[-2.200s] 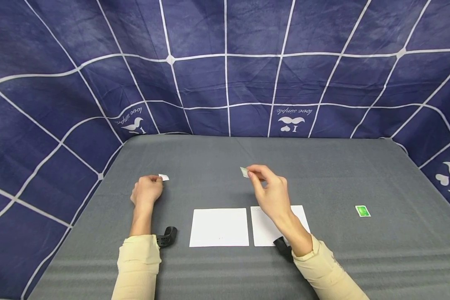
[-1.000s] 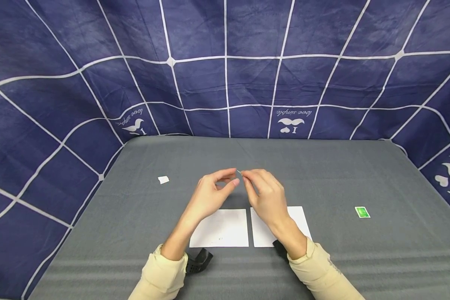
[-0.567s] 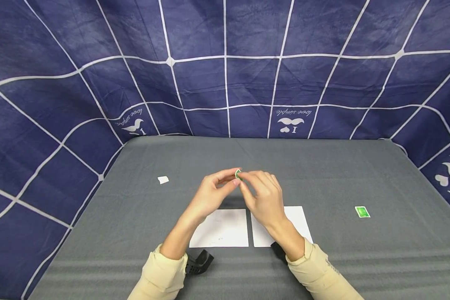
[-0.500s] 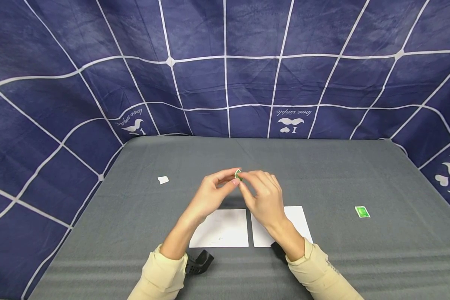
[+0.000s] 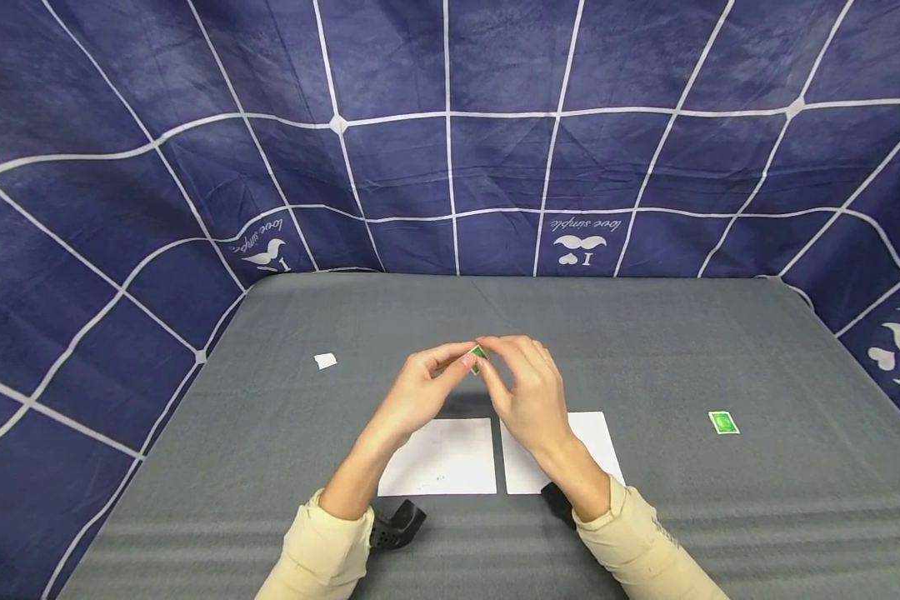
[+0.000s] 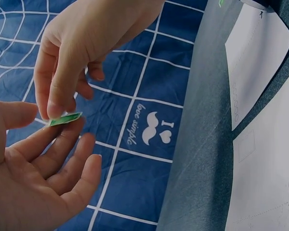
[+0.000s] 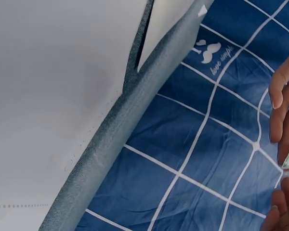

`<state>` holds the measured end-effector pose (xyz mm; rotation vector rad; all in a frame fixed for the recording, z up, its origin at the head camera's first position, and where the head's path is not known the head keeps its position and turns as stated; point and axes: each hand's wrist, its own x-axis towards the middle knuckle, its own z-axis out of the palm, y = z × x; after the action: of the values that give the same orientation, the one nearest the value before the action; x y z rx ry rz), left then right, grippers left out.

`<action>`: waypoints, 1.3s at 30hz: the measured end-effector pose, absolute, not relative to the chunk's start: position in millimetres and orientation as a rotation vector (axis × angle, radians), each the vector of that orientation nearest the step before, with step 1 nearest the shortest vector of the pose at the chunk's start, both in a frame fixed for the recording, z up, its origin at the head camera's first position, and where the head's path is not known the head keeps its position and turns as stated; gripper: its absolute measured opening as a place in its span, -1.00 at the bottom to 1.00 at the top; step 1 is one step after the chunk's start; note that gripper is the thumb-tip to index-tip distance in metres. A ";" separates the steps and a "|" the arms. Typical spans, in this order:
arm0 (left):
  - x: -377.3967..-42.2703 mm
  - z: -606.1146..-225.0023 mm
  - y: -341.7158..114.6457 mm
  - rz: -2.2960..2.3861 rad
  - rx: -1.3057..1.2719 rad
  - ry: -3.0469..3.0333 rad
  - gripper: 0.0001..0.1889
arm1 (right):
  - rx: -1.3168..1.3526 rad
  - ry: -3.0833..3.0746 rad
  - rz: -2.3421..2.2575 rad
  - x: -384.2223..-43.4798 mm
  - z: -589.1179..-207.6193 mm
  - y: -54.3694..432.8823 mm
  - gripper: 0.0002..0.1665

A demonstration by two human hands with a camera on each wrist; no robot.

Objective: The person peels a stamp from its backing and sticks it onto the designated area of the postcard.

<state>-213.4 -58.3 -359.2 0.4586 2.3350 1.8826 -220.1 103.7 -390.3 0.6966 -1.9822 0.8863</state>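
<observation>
A small green postage stamp [image 5: 478, 357] with a white edge is held up between both hands, above the far edge of two white envelopes. My left hand [image 5: 417, 390] has its thumb and index finger at the stamp's left side. From the right, my right hand [image 5: 528, 392] pinches it by thumb and index finger. In the left wrist view the stamp [image 6: 66, 119] shows nearly edge-on, with left fingers behind it. The left envelope [image 5: 438, 458] and the right envelope [image 5: 596, 437] lie side by side below, partly covered by the forearms.
On the grey table [image 5: 645, 333] a second green stamp [image 5: 723, 422] lies at the right. A small white paper scrap [image 5: 325, 361] lies at the left. Blue cloth with white lines [image 5: 510, 167] hangs behind the table. Black wrist straps [image 5: 397, 527] sit on the wrists.
My left hand has left the white scrap on the table and come right to the stamp. The stamp has turned so its green face shows. The right fingers have shifted to its upper right.
</observation>
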 end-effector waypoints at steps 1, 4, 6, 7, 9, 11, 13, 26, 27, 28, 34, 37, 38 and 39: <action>-213.5 -359.5 -58.2 1.877 0.467 2.333 -0.65 | 0.693 -1.986 0.896 -220.3 -390.2 104.0 -0.69; -213.4 -359.8 -58.3 1.863 0.479 2.328 -0.62 | 0.683 -1.997 0.909 -220.9 -390.2 104.9 -0.68; -213.2 -359.8 -58.5 1.861 0.478 2.319 -0.62 | 0.677 -2.001 0.911 -221.1 -390.1 105.1 -0.70; -213.2 -360.1 -58.7 1.862 0.474 2.315 -0.62 | 0.676 -2.004 0.913 -221.1 -389.9 105.3 -0.72; -213.2 -360.0 -58.9 1.865 0.462 2.305 -0.62 | 0.675 -2.007 0.923 -221.3 -389.7 105.5 -0.75; -213.2 -359.3 -58.7 1.873 0.465 2.296 -0.63 | 0.675 -2.006 0.947 -221.4 -389.3 105.6 -0.77; -213.6 -359.2 -58.1 1.884 0.471 2.288 -0.63 | 0.675 -2.004 0.978 -221.4 -388.8 105.9 -0.79; -216.2 -362.7 -58.7 1.897 0.500 2.499 -0.75 | 0.639 -2.036 1.109 -219.2 -386.3 107.4 -0.85; -216.3 -363.1 -58.8 1.899 0.496 2.509 -0.76 | 0.631 -2.038 1.117 -218.8 -386.4 107.3 -0.85; -216.5 -363.6 -58.9 1.900 0.488 2.516 -0.77 | 0.626 -2.039 1.126 -218.5 -386.4 107.2 -0.85; -217.4 -365.5 -57.7 1.921 0.485 2.530 -0.81 | 0.621 -2.036 1.158 -218.4 -385.4 107.0 -0.80; -217.7 -365.6 -56.8 1.940 0.501 2.537 -0.82 | 0.610 -2.052 1.188 -218.6 -384.4 107.3 -0.76; -217.6 -365.5 -56.5 1.944 0.501 2.538 -0.82 | 0.601 -2.063 1.207 -218.6 -384.1 107.4 -0.76; -217.7 -365.6 -56.3 1.951 0.508 2.537 -0.82 | 0.589 -2.078 1.229 -218.5 -383.6 107.6 -0.78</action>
<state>-217.7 -56.3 -365.6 0.5078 2.5373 1.9511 -218.5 107.6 -383.6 0.5892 -2.0775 1.2285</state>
